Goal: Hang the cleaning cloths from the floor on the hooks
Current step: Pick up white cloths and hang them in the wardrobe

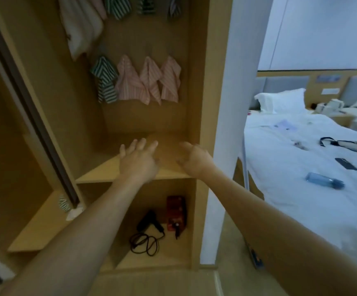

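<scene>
- The left hand (138, 161) reaches out over the wooden shelf (100, 174) inside the open closet, fingers spread and straight; its grip is released and it holds nothing.
- The right hand (195, 160) reaches beside it, just apart, fingers loosely bent; its grip is released too, with nothing in it.
- On the closet's back panel, above the hands, four cleaning cloths hang in a row: a green striped cloth (105, 80) at the left and three pink striped cloths (150, 81) to its right, edges touching or overlapping.
- Higher up, at the top edge of the view, more striped cloths (117, 7) hang in a second row, only partly in view.
- A pale towel (81, 24) hangs at the upper left, beside that row.
- One more green striped cloth (63, 202) lies on the lower shelf of the left closet section, next to the sliding door's edge; something white lies just beside it.
- In the compartment under the shelf lie a black hair dryer (150, 221) with its coiled cord and a red box (176, 212) just beside it.
- To the right, past the white wall, stands a bed (301, 210) with a water bottle (325, 181), a phone (346, 163) and a bag (352, 145) lying well apart on it.
</scene>
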`<state>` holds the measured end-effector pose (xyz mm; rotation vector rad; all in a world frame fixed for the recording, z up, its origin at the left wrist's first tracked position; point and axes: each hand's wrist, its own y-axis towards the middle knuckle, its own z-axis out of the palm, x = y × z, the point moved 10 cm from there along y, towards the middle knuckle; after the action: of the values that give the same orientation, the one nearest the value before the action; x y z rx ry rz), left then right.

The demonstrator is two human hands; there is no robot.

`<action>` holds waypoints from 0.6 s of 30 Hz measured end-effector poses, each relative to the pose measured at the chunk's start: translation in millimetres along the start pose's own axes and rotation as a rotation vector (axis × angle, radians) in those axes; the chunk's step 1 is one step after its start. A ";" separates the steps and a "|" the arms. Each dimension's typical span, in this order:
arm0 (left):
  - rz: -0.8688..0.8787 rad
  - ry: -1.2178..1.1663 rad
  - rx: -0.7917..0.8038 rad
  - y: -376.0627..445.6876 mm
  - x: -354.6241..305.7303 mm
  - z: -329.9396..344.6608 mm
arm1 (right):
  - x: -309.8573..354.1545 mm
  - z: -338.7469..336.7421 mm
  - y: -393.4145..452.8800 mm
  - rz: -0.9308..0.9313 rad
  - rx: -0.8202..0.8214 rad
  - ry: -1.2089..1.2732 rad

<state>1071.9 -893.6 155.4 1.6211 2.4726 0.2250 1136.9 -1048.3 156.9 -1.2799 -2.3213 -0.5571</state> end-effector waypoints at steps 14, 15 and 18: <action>0.323 -0.181 0.288 -175.5 -118.9 113.5 | -121.8 55.3 -227.3 0.424 -0.067 0.079; 0.348 -0.185 0.308 -189.3 -129.3 121.5 | -131.7 55.5 -246.9 0.459 -0.082 0.082; 0.469 -0.203 0.373 -233.6 -170.4 143.2 | -165.2 52.3 -307.9 0.581 -0.128 0.077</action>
<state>963.2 -1138.1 -24.7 2.2328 2.0372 -0.3491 942.9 -1285.7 -18.9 -1.8533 -1.7472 -0.5420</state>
